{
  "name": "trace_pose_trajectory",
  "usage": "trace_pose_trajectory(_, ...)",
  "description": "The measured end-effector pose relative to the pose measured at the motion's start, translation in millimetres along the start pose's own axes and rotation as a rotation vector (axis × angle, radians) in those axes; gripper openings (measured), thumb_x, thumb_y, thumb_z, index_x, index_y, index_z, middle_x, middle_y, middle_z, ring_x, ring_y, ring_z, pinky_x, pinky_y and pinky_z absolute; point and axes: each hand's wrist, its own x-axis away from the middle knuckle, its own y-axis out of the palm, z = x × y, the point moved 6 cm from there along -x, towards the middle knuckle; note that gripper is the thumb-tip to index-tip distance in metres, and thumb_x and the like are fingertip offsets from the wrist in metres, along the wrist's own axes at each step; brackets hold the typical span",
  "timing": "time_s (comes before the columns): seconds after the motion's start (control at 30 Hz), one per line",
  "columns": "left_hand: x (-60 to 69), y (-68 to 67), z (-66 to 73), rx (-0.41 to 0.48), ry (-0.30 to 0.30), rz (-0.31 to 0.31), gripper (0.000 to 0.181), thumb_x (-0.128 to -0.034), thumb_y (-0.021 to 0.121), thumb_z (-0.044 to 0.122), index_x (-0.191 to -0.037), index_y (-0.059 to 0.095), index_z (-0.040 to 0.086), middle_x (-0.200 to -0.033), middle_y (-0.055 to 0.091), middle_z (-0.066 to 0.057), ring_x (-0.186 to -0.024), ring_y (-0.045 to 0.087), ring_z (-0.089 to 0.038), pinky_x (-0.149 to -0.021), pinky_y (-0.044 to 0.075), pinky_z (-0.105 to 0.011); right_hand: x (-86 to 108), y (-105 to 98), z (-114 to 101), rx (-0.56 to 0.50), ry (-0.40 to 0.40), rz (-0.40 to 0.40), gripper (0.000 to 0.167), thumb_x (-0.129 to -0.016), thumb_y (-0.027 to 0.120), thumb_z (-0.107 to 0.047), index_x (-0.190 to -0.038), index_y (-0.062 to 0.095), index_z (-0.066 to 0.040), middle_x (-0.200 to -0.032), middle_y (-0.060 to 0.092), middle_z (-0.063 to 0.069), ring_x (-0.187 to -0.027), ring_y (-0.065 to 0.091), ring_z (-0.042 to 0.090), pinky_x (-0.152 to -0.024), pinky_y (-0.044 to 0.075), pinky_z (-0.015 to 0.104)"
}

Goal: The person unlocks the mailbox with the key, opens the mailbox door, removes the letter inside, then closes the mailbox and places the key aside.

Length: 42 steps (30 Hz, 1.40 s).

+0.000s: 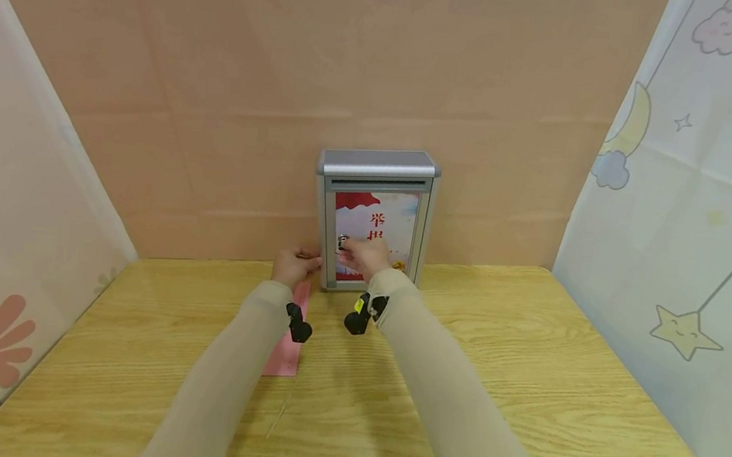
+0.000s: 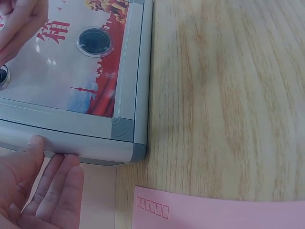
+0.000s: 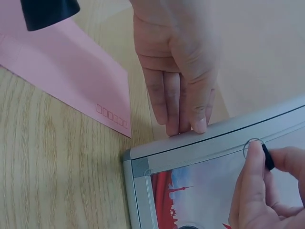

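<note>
A grey metal letter box (image 1: 381,160) with a slot near its top and a printed front panel stands upright against the back wall. My right hand (image 1: 365,257) is at the left part of the panel. In the right wrist view its thumb and index finger pinch a small key with a black head (image 3: 268,157) and a wire ring (image 3: 246,149). The key's blade is hidden. A round lock (image 2: 4,76) shows partly in the left wrist view. My left hand (image 1: 293,267) touches the box's left side with its thumb and extended fingertips.
A pink envelope (image 1: 283,359) with small printed squares lies on the wooden table (image 1: 153,340), left of the box and partly under the left forearm. An orange-brown cloth wall (image 1: 232,90) rises behind. Patterned cloth walls (image 1: 702,224) flank both sides.
</note>
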Motion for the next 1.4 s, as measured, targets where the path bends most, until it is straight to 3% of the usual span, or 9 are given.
trace_pose_trajectory(0.17,-2.9,-0.5,-3.1,0.017,-0.008,0.002,0.023,-0.0899,0.067,0.006,-0.11,0.064,-0.005,-0.108,0.065,-0.017,-0.089,0.063,-0.018,-0.092,0.052,-0.042,0.2,2.1,-0.4,0.038,-0.024,0.007,0.027,-0.091,0.061,-0.006,-0.114,0.063,0.009,-0.087,0.067,0.013,-0.06,0.065,0.01,-0.076,0.058,0.029)
trace_pose_trajectory(0.33,-5.1,0.5,-3.4,0.02,-0.001,-0.002,0.024,-0.0897,0.067,0.005,-0.11,0.063,-0.006,-0.107,0.065,-0.017,-0.09,0.063,-0.021,-0.093,0.052,-0.043,-3.0,3.0,3.8,-0.112,0.043,-0.025,0.025,-0.092,0.059,-0.001,-0.114,0.062,0.01,-0.081,0.062,0.01,-0.062,0.062,0.009,-0.066,0.056,0.02)
trace_pose_trajectory(0.4,-5.0,0.4,-2.1,0.018,0.004,-0.003,0.024,-0.0898,0.067,0.006,-0.11,0.063,-0.006,-0.107,0.065,-0.017,-0.092,0.063,-0.024,-0.093,0.051,-0.044,-5.6,3.2,4.2,-0.108,0.043,-0.035,0.023,-0.092,0.058,-0.001,-0.112,0.062,0.011,-0.08,0.06,0.01,-0.062,0.062,0.009,-0.067,0.056,0.021)
trace_pose_trajectory(0.57,-3.1,0.0,0.9,0.028,0.005,-0.007,0.023,-0.0899,0.067,0.005,-0.11,0.063,-0.007,-0.106,0.064,-0.017,-0.096,0.063,-0.028,-0.094,0.051,-0.046,-8.3,2.2,0.5,0.053,-0.029,-0.015,0.022,-0.092,0.059,-0.005,-0.108,0.064,0.009,-0.078,0.064,0.009,-0.06,0.064,0.011,-0.076,0.058,0.03)
trace_pose_trajectory(0.8,-3.1,-0.3,-0.6,0.006,0.007,-0.011,0.026,-0.0905,0.067,0.007,-0.113,0.063,-0.005,-0.112,0.064,-0.018,-0.09,0.062,-0.02,-0.093,0.052,-0.043,-5.2,4.2,5.6,-0.127,0.057,-0.027,0.026,-0.092,0.058,0.0,-0.115,0.061,0.01,-0.083,0.059,0.01,-0.064,0.062,0.01,-0.064,0.056,0.02)
trace_pose_trajectory(0.93,-2.0,-0.2,0.0,0.014,-0.005,-0.018,0.026,-0.091,0.066,0.007,-0.113,0.063,-0.005,-0.113,0.063,-0.019,-0.094,0.062,-0.023,-0.095,0.051,-0.044,-4.1,4.3,4.5,-0.091,0.039,-0.037,0.024,-0.092,0.058,-0.002,-0.114,0.062,0.01,-0.08,0.06,0.009,-0.062,0.062,0.01,-0.06,0.055,0.018)
trace_pose_trajectory(1.07,-1.0,-0.3,0.1,0.019,-0.014,-0.022,0.026,-0.0907,0.067,0.008,-0.113,0.063,-0.005,-0.112,0.064,-0.019,-0.1,0.062,-0.029,-0.095,0.05,-0.045,-0.8,3.6,4.6,-0.11,0.03,-0.069,0.023,-0.094,0.057,-0.002,-0.112,0.061,0.01,-0.082,0.061,0.011,-0.066,0.063,0.011,-0.067,0.056,0.02)
trace_pose_trajectory(1.27,-0.7,-0.7,1.6,0.01,-0.012,-0.021,0.025,-0.0905,0.067,0.008,-0.112,0.064,-0.004,-0.112,0.065,-0.018,-0.102,0.064,-0.031,-0.093,0.052,-0.043,3.5,3.9,2.0,-0.032,-0.02,-0.035,0.026,-0.094,0.057,-0.005,-0.114,0.062,0.01,-0.086,0.064,0.012,-0.066,0.064,0.011,-0.07,0.057,0.023)
trace_pose_trajectory(1.4,-1.6,-1.0,1.8,0.012,-0.01,-0.021,0.025,-0.0902,0.067,0.007,-0.111,0.063,-0.005,-0.111,0.065,-0.019,-0.095,0.064,-0.025,-0.094,0.051,-0.045,1.2,5.5,5.4,-0.124,0.023,-0.034,0.026,-0.094,0.057,-0.001,-0.116,0.061,0.011,-0.083,0.061,0.01,-0.065,0.062,0.01,-0.067,0.056,0.021)
